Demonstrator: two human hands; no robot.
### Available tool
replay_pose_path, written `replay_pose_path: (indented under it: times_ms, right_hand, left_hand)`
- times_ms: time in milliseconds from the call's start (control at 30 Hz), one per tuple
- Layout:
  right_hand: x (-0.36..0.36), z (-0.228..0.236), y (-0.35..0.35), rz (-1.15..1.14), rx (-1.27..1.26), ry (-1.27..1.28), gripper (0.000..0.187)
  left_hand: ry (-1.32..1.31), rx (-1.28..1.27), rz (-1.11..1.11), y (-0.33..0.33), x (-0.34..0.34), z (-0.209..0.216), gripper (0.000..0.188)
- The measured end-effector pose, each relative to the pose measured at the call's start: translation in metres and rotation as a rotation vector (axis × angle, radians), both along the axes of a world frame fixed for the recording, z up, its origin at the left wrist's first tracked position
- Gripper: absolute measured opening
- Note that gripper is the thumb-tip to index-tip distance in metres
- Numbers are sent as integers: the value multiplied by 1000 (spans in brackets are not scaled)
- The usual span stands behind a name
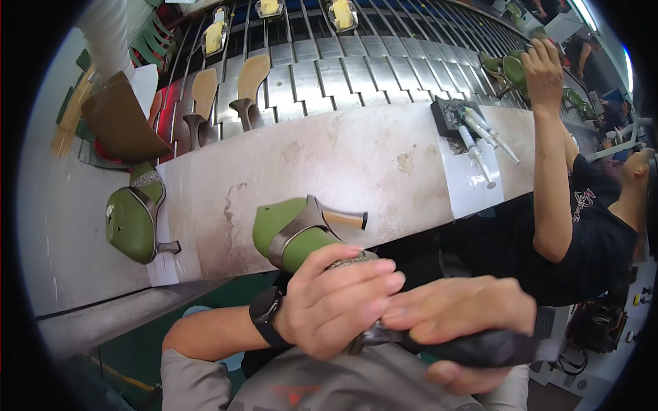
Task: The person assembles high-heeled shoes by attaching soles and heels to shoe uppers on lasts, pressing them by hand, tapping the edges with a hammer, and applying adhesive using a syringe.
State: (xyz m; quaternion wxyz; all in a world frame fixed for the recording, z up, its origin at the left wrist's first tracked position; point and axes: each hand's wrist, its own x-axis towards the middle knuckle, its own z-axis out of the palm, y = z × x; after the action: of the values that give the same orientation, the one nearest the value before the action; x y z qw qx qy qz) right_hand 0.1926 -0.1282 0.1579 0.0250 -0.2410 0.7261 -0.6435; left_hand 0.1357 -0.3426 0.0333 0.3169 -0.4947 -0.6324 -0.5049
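My left hand (339, 301), with a dark watch on its wrist, is wrapped round the front of a high-heeled shoe (305, 233) on a green last. The shoe lies on its side over the near table edge, heel pointing right, with a bronze strap and a glittery band showing. My right hand (466, 315) grips a tool with a thick black handle (480, 348). Its metal tip (375, 335) meets the shoe's front just below my left fingers, which hide the exact contact.
Another shoe on a green last (133, 216) stands at the left. Behind the table (329, 157) runs a slatted metal conveyor (329, 82) with soles and yellow-filled trays. Several syringes (480, 147) lie by a black block (449, 116). A co-worker's arm (548, 151) reaches over at the right.
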Motion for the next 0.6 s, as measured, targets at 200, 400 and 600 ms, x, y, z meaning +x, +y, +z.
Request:
replay_pose_path:
  times_ms: [200, 400, 600]
  right_hand:
    - [38, -137, -37, -295, -180, -219, 29]
    - [38, -172, -58, -374, -389, -296, 25]
    - [10, -169, -41, -321, -406, -229, 26]
  left_hand:
    - [-91, -246, 432, -32, -2, -85, 64]
    - [-56, -399, 511, -46, -1, -102, 70]
    - [-64, -408, 519, -47, 1, -104, 69]
